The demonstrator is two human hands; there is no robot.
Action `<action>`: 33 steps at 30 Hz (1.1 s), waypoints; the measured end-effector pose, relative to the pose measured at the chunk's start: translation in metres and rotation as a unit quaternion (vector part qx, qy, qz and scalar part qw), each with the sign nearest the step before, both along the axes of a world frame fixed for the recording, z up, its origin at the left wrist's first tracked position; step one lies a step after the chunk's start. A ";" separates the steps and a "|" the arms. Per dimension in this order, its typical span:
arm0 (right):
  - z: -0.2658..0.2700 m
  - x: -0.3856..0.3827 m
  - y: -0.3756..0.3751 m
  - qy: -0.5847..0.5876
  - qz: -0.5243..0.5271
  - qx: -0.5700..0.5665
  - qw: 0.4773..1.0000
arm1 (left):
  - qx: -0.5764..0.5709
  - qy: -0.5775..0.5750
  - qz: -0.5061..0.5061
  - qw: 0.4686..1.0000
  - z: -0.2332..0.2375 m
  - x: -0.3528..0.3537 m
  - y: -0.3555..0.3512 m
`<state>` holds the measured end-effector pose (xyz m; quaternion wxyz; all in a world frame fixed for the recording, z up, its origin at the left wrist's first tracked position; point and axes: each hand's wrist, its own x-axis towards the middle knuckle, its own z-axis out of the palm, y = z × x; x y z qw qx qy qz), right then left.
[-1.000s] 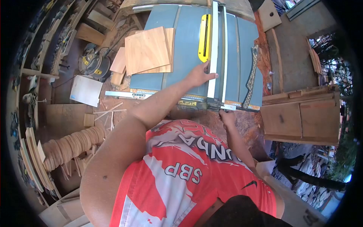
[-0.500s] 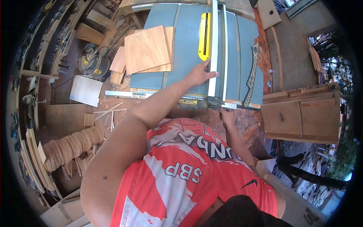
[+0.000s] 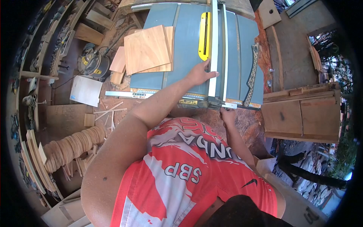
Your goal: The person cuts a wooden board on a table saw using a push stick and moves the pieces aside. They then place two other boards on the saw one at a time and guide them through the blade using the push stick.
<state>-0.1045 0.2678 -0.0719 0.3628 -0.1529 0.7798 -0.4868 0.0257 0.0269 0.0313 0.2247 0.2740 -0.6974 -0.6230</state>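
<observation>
A blue-grey table saw (image 3: 153,53) stands in front of me, with a yellow insert (image 3: 204,49) around its blade slot. A long white and metal fence (image 3: 213,62) runs front to back just right of the insert. My left hand (image 3: 199,73) is at the fence's left side, thumb laid on the fence and index finger stretched toward the insert's near end. At the fence's front end, below the table edge, the fingers of my right hand (image 3: 228,114) are curled and partly hidden. Square wooden boards (image 3: 147,49) lie stacked on the saw's left part.
A dark patterned push stick (image 3: 251,77) lies on the table's right side. At left are a vacuum (image 3: 94,65), a white sheet (image 3: 85,90), wood strips and a row of round wooden discs (image 3: 73,147). A wooden cabinet (image 3: 302,117) stands at right.
</observation>
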 end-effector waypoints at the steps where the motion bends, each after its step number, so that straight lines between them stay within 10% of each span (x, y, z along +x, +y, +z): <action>1: -0.001 0.000 0.000 0.001 -0.001 -0.001 1.000 | 0.002 0.008 -0.001 1.000 -0.002 0.000 0.000; 6: -0.017 -0.019 0.015 0.068 0.070 0.012 0.995 | 0.003 -0.014 0.003 1.000 -0.003 0.000 -0.002; 8: 0.005 -0.035 0.032 -0.316 0.104 -0.081 0.940 | -0.014 -0.070 0.002 0.997 0.010 0.004 -0.001; 10: -0.021 -0.074 0.057 -0.430 0.058 -0.114 0.894 | -0.008 -0.066 -0.011 0.998 0.002 0.003 0.000; 12: -0.093 -0.125 0.072 -0.357 -0.125 -0.210 0.902 | -0.010 -0.058 -0.014 0.998 0.005 0.000 -0.006; 14: -0.056 -0.131 0.042 -0.320 -0.306 -0.309 0.842 | -0.011 -0.048 -0.001 0.999 0.009 0.003 0.000; 17: -0.063 -0.156 0.020 -0.295 -0.362 -0.318 0.825 | 0.011 -0.072 -0.016 0.997 0.017 0.004 0.000; 28: -0.121 -0.206 -0.002 -0.269 -0.279 -0.222 0.895 | 0.059 -0.063 -0.043 0.995 0.024 0.000 -0.002; 33: -0.207 -0.211 0.048 -0.028 0.018 0.055 0.998 | 0.051 -0.006 -0.021 0.998 0.016 0.003 0.000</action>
